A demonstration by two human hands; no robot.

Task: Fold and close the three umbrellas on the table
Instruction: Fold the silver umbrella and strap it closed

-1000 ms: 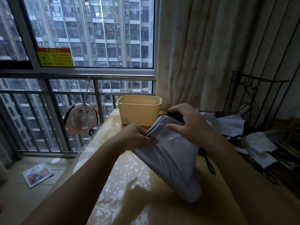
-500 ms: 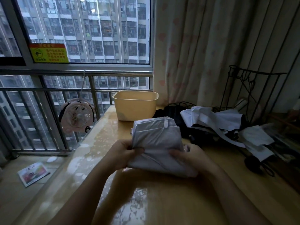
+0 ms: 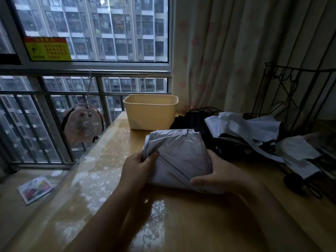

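Note:
A silver-grey collapsed umbrella point(image 3: 177, 153) lies bunched on the wooden table point(image 3: 181, 224) in front of me, its closing strap at the far edge. My left hand point(image 3: 138, 169) pinches the fabric at its left side. My right hand point(image 3: 216, 176) clamps the near right side, thumb over the cloth. Behind it, a black umbrella point(image 3: 192, 120) lies loose. To the right, a white-and-black umbrella point(image 3: 254, 131) sprawls unfolded across the table.
A cream plastic bin point(image 3: 151, 113) stands at the table's far edge by the window. A small pink fan point(image 3: 82, 122) hangs on the railing to the left. A black wire rack point(image 3: 298, 95) rises at the right. A booklet point(image 3: 35, 190) lies on the floor.
One second ago the umbrella lay slanted with my right hand on top. Now it lies squarer, bunched shorter, and both hands grip its near sides.

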